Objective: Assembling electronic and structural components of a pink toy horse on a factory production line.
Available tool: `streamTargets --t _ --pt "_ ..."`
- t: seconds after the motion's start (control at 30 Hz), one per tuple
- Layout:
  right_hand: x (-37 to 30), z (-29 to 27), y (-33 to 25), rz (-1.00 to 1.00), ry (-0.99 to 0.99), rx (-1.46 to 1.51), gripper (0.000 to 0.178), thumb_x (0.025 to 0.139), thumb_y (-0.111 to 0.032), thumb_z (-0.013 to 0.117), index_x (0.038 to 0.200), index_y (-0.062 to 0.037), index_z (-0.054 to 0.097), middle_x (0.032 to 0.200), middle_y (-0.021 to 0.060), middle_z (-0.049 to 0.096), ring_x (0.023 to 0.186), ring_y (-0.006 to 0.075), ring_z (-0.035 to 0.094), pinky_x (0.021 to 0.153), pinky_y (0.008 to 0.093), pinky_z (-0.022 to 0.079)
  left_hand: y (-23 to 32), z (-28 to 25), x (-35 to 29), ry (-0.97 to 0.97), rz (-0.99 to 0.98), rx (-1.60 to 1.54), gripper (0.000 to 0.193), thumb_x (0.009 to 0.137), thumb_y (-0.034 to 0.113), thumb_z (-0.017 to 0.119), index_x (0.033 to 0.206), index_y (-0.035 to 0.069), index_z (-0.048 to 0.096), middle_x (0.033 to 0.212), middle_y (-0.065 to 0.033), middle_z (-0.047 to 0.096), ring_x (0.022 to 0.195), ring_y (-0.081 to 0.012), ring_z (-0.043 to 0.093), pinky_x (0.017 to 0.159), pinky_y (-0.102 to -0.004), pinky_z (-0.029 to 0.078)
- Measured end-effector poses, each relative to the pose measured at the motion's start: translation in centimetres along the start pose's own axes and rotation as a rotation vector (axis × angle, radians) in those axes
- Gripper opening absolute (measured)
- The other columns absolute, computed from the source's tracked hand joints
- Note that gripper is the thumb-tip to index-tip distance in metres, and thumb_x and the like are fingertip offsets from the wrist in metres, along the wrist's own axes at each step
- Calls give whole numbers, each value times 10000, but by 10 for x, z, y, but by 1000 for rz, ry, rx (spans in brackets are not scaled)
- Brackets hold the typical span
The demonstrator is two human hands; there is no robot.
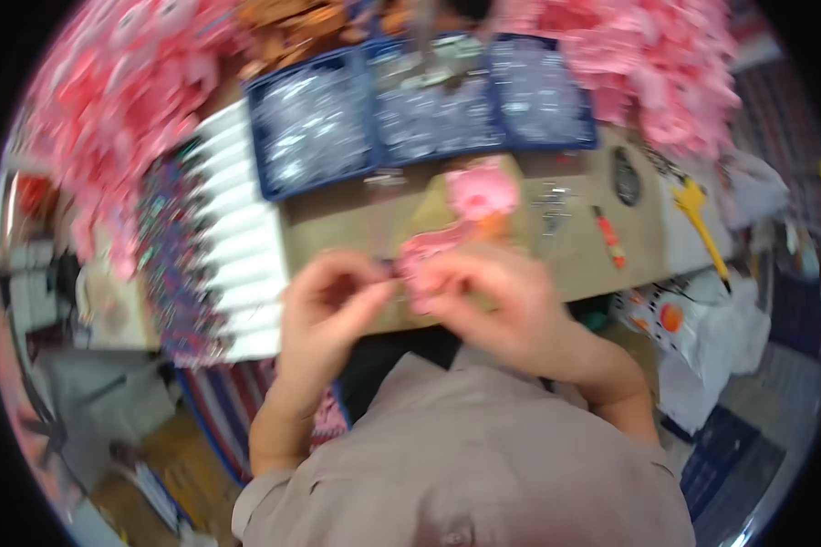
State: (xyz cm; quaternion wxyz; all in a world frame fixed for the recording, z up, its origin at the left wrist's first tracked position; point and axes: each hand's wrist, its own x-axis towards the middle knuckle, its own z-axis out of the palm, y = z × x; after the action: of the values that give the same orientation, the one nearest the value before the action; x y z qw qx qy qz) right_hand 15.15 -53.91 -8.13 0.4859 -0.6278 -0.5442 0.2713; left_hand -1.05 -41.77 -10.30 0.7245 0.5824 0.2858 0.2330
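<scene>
Pink piece: we see the pink piece (pixel 429 244) over the table (pixel 333 223), between our two hands, its rounded pink part (pixel 482 190) pointing away from us, with an orange patch (pixel 493 226) beside it.
Right fingers: thumb and forefinger of our right hand (pixel 497 292) come together in a pinch on the piece's near end.
Left fingers: our left hand (pixel 333 296) has its thumb and forefinger nearly meeting just beside the piece, at a small dark spot; blur keeps us from telling whether they grip anything.
Handling: we judge the piece light and soft, likely to bend or fold under a pinch rather than break; how slippery it is, we cannot say.
Where to hold: its near edge looks best to us, pinched lightly, with the rounded part left free.
Around it: beyond lies a blue tray (pixel 324 185) of clear pieces (pixel 310 114); to our right, a red-orange tool (pixel 608 237).
</scene>
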Motion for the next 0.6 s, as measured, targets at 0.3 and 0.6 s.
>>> streamTargets --t 0.3,0.6 --pt "-130 -106 95 591 877 112 248 919 -158 592 1120 -14 616 909 18 645 760 87 579 694 226 449 -29 -12 8 41 491 871 109 795 -47 663 838 9 580 970 -100 533 800 -166 528 677 -246 438" --pt "-148 -239 161 170 788 -127 517 889 -64 606 1382 -104 455 1250 33 536 998 105 513 833 231 430 -29 -1 15 -160 385 834 100 789 4 684 881 21 648 816 -76 635 752 -207 584 666 -297 452"
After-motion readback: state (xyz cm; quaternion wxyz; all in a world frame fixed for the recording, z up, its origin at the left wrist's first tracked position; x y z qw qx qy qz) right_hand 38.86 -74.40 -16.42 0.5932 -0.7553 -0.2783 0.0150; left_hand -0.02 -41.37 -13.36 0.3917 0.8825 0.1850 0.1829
